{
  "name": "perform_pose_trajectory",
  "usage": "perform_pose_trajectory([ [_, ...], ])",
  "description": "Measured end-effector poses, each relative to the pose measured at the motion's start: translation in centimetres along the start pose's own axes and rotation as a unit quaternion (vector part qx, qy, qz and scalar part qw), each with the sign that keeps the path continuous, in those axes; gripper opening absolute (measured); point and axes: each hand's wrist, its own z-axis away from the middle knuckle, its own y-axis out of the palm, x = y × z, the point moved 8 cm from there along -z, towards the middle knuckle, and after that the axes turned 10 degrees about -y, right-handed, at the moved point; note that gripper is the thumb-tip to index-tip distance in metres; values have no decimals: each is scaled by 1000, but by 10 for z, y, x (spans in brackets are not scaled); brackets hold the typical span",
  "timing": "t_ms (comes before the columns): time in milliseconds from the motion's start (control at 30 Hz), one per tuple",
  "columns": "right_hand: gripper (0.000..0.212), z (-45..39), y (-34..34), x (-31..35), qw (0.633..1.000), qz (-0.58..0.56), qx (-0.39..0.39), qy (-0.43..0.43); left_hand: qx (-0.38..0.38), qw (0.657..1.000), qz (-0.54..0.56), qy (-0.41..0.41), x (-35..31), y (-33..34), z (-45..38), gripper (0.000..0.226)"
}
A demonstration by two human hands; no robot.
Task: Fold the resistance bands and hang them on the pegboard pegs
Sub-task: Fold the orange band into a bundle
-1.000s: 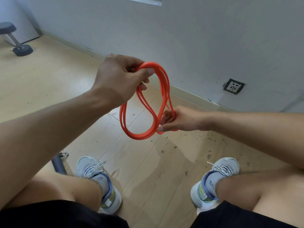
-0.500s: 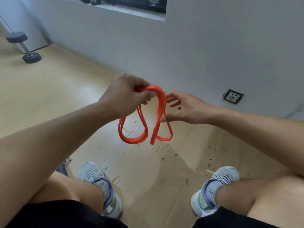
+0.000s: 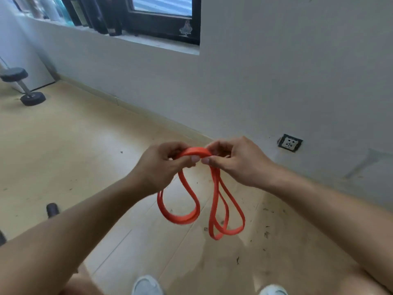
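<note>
We are looking from a single head-worn, wide-angle camera, facing forward and down, close over both forearms; it is taking in the wooden floor point(image 3: 63, 150), the grey wall point(image 3: 276, 71) and a window point(image 3: 161, 9) above.

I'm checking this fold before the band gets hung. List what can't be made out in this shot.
- Head view: the pegboard and pegs are outside the frame.
- The orange resistance band at its top: how many strands are stacked is hidden under the left hand and right hand.
- Both shoes are cut off by the bottom edge.
- Dark object on the floor: partly hidden behind the left forearm, unidentifiable.
- Wall socket: too small to read.
</note>
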Motion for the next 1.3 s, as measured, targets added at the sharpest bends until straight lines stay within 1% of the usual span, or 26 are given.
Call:
perform_pose_trajectory([
  [67,17,-9,7,-36,1000,-7,3,17,30,999,15,-36,23,18,-25,18],
  [133,12,-19,8,-71,999,-24,-9,40,51,996,27,-61,37,33,-49,18],
  [200,9,-33,0,-99,995,-63,-45,61,52,994,54,-84,44,43,-79,16],
  [267,12,-50,-14,-118,985,-111,-93,88,44,985,121,-115,44,49,-105,17],
  [367,19,-71,-52,-122,960,-176,-165,140,9,965,213,-151,21,44,-137,19],
  [433,20,-86,-92,-106,952,-174,-195,159,-7,957,248,-151,-20,28,-153,19],
  [533,21,-100,-173,-50,938,-183,-231,181,0,944,294,-152,-113,-11,-164,19],
  [700,21,-111,-332,103,929,-169,-246,218,45,938,310,-147,-308,-101,-154,15],
  [800,20,-106,-419,193,916,-161,-280,237,90,939,306,-132,-419,-151,-142,15],
  [900,20,-98,-487,260,903,-155,-326,233,124,941,303,-89,-512,-187,-139,18],
  [1000,22,-91,-541,293,892,-140,-365,228,132,948,286,-46,-583,-202,-144,18],
  [1100,21,-91,-586,303,883,-138,-396,213,119,963,243,-3,-633,-204,-159,11],
  [1167,20,-96,-609,302,887,-127,-396,202,103,969,222,10,-655,-201,-173,10],
  [1300,19,-111,-642,279,905,-78,-375,187,82,983,164,10,-676,-185,-207,5],
])
